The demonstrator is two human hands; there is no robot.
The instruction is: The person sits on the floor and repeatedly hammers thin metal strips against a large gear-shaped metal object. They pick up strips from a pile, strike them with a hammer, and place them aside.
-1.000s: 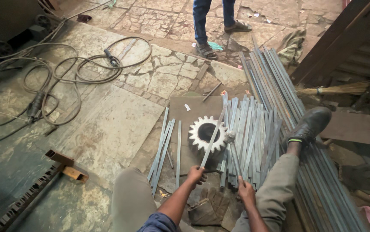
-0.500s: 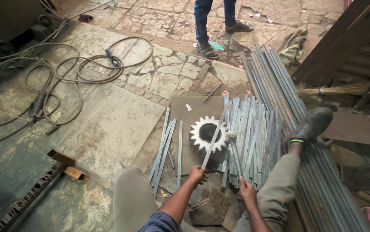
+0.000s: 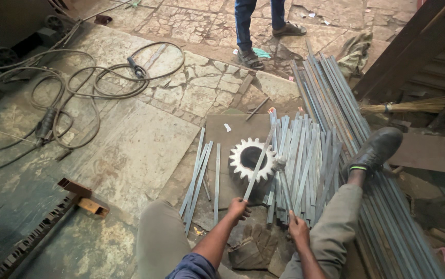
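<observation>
1. Left hand [image 3: 238, 208] stays clamped on the flat steel strip [image 3: 258, 164], which lies across the toothed gear [image 3: 252, 159] as before.
2. Right hand [image 3: 298, 228] keeps gripping the hammer [image 3: 283, 182], its head just beside the gear.

Daylit cracked stone floor [image 3: 191, 98] strewn with black cables [image 3: 93, 88], wooden planks [image 3: 413, 51] leaning at right.

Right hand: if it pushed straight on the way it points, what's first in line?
The right hand grips a hammer and points forward, away from the body. Going straight on, it would probably first meet the pile of flat metal strips just ahead; the toothed gear lies slightly left of that line. Depth is unclear.
</observation>
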